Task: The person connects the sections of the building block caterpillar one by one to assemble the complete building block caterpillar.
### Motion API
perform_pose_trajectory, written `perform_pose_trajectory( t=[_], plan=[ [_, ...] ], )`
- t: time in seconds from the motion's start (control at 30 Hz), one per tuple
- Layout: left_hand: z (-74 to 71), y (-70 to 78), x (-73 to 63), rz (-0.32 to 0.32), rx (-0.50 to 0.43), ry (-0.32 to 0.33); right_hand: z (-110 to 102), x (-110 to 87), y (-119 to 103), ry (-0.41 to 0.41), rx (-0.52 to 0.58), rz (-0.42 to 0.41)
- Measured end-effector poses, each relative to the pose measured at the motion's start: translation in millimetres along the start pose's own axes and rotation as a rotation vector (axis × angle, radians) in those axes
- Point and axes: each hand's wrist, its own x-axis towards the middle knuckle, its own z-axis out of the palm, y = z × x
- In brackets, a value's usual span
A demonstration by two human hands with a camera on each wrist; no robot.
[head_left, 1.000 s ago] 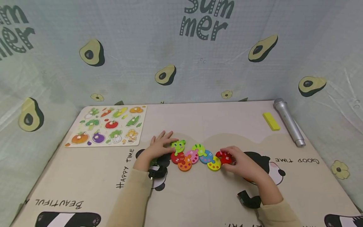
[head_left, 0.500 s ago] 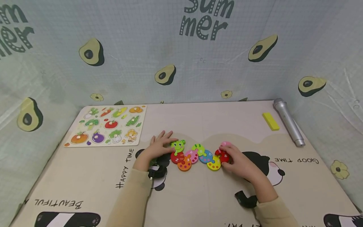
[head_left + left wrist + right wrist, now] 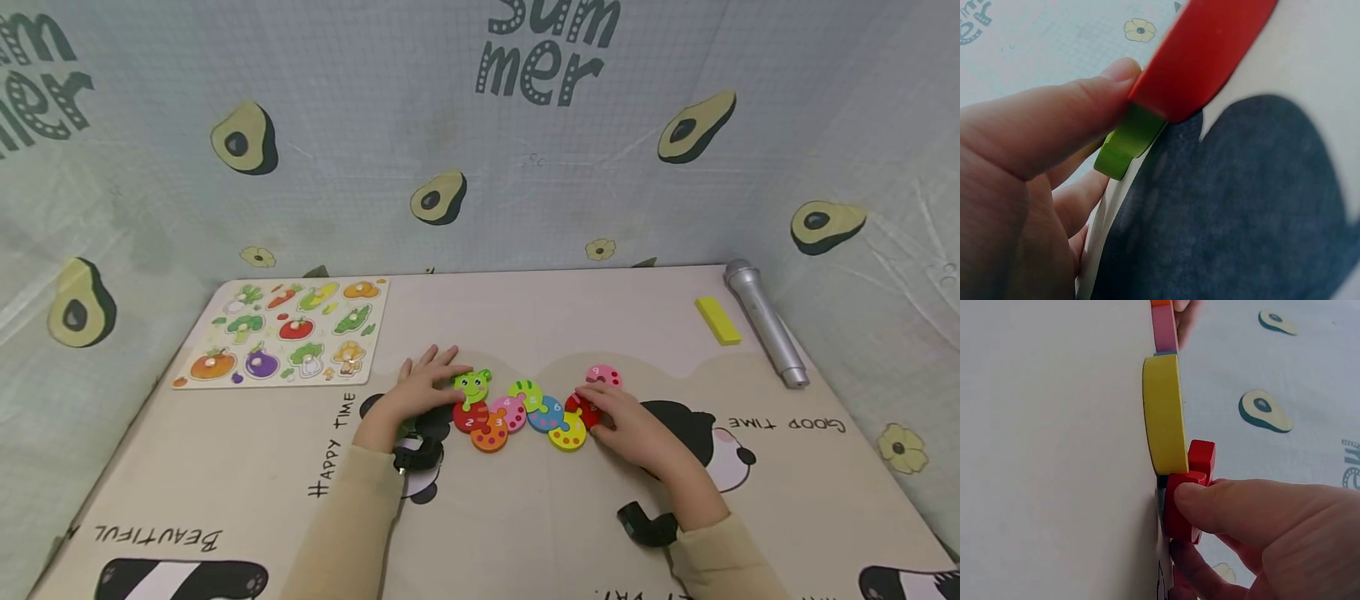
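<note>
A row of round, numbered caterpillar puzzle pieces lies across the middle of the table. At its left end my left hand (image 3: 422, 388) holds the green caterpillar head piece (image 3: 472, 387) between thumb and index finger, the other fingers spread. The red piece numbered 2 (image 3: 470, 417) adjoins the head. At the right end my right hand (image 3: 632, 423) pinches a red puzzle piece (image 3: 1180, 503) by its edges, right against the yellow piece (image 3: 1165, 415). In the head view its fingers partly cover this red piece. A pink piece numbered 9 (image 3: 604, 377) lies just beyond the right fingertips.
A vegetable puzzle board (image 3: 285, 333) lies at the back left. At the back right are a yellow block (image 3: 717, 321) and a silver microphone (image 3: 767, 323). Printed fabric (image 3: 337, 217) walls off the far side of the table.
My right hand has shifted left with the red piece, bringing it up to the yellow one, and the pink piece has come into view behind it. My left hand has stayed in place.
</note>
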Motion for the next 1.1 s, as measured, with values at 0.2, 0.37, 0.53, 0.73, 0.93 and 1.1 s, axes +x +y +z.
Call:
perform_pose_trajectory(
  t=[0.2,0.37,0.53,0.73,0.93,1.1],
  plan=[
    [0.6,0.7,1.4,0.0,0.011,-0.001,0.3,0.7,1.5,0.005,-0.016,-0.005],
    [1.4,0.4,1.6,0.01,0.008,-0.002,-0.2,0.9,0.7,0.003,-0.011,-0.006],
    [0.9,0.4,1.0,0.01,0.003,-0.004,-0.8,1.9,1.6,-0.003,0.009,-0.009],
    [0.5,0.4,0.1,0.0,0.002,-0.003,-1.6,5.0,3.3,-0.003,0.009,-0.017],
    [0.3,1.6,-0.8,-0.005,0.006,-0.004,-1.3,6.7,4.3,-0.014,0.008,-0.013],
    [-0.6,2.5,-0.7,-0.002,0.01,-0.001,0.7,7.5,5.3,-0.018,-0.007,-0.018]
  ],
)
